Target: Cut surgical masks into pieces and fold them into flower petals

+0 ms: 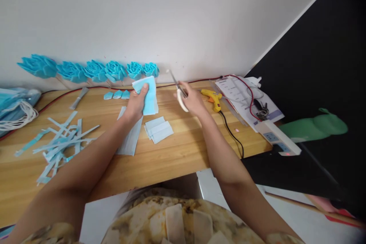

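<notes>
My left hand point(137, 102) grips a folded piece of light blue mask fabric point(150, 101), thumb across its front, raised above the table. In my right hand point(192, 99) is a pair of scissors with white handles point(180, 100); the blades point up and away, apart from the fabric. Below my hands lie cut fabric rectangles point(160, 129) in a small stack. A longer pale blue sheet point(130, 137) is partly hidden under my left forearm. Just beyond my left hand, small folded blue petals point(117, 94) sit in a row.
Blue fabric flowers point(95, 71) line the wall. Cut strips point(64, 141) are heaped at left, near a bag with white cords point(20, 114). A yellow glue gun point(213, 98), papers point(243, 99), keys point(262, 111) and a power strip point(278, 139) are at right. A red-black cable point(197, 81) runs along the back.
</notes>
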Demonstrator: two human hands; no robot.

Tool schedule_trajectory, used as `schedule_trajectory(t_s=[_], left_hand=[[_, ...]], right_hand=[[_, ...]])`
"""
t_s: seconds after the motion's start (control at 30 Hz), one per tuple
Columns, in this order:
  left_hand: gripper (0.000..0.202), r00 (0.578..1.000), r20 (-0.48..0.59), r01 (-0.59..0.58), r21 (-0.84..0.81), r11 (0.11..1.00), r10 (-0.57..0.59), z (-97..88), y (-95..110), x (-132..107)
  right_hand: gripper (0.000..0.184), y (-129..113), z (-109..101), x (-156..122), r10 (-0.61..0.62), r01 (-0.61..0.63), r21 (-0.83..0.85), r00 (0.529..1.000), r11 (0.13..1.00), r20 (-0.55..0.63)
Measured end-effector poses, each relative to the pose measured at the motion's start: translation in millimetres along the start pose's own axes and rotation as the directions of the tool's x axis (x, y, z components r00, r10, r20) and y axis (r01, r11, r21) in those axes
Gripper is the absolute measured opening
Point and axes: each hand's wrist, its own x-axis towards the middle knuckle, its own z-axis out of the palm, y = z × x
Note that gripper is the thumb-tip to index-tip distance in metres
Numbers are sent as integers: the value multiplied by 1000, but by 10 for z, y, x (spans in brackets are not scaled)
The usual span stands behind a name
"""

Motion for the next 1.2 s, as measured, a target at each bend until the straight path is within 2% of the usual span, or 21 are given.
schedule_trajectory(t_s=[0.07, 0.13, 0.27, 0.4, 0.47, 0.53, 0.6, 0.63, 0.7, 0.73, 0.8, 0.93, 1.0, 1.2], left_hand=[[37, 1000, -16, 0, 8, 1000, 0, 3, 28, 1], [41, 1000, -29, -3, 4, 1000, 3, 3, 43, 4], [46, 999, 10, -34, -38, 999, 35, -3, 23, 14], [49, 996, 66, -61, -36, 997, 64, 7, 14, -18], [50, 993, 88, -73, -12, 997, 74, 19, 31, -53], [51, 990, 114, -83, 28, 996, 80, 28, 51, -88], [51, 983, 162, -100, 87, 991, 85, 33, 66, -114], [50, 977, 195, -115, 122, 986, 90, 35, 70, -124], [47, 958, 271, -152, 193, 969, 97, 39, 73, -141], [45, 947, 307, -168, 226, 960, 93, 42, 74, -148], [41, 927, 370, -180, 288, 940, 64, 53, 76, -163], [40, 888, 459, -210, 387, 898, 10, 78, 87, -189], [42, 868, 496, -220, 411, 885, -15, 81, 96, -193], [40, 827, 535, -173, 535, 827, -173, -36, 247, -211]], right_hand=[[55, 42, 38, -23, -34, 53, -382, 998, 922, 56], [52, 34, 80, -68, -57, 123, -574, 989, 810, 133], [46, -62, 99, -158, -25, 212, -695, 963, 687, 270], [50, -167, 60, -194, 14, 207, -744, 960, 635, 279], [48, -194, 40, -185, -7, 171, -717, 974, 676, 225], [44, -202, 26, -167, -64, 128, -583, 990, 802, 129], [44, -205, 27, -155, -126, 133, -300, 991, 945, 41], [45, -208, 35, -156, -152, 153, -134, 988, 979, 18], [49, -224, 66, -171, -199, 197, 117, 980, 973, 3], [50, -235, 90, -181, -214, 211, 181, 977, 961, -2], [47, -252, 148, -201, -238, 237, 197, 971, 951, -20], [27, -229, 264, -205, -297, 301, 62, 952, 951, -68], [24, -199, 292, -192, -320, 324, 17, 941, 946, -115], [28, -155, 249, -139, -250, 304, 151, 922, 941, -296]])
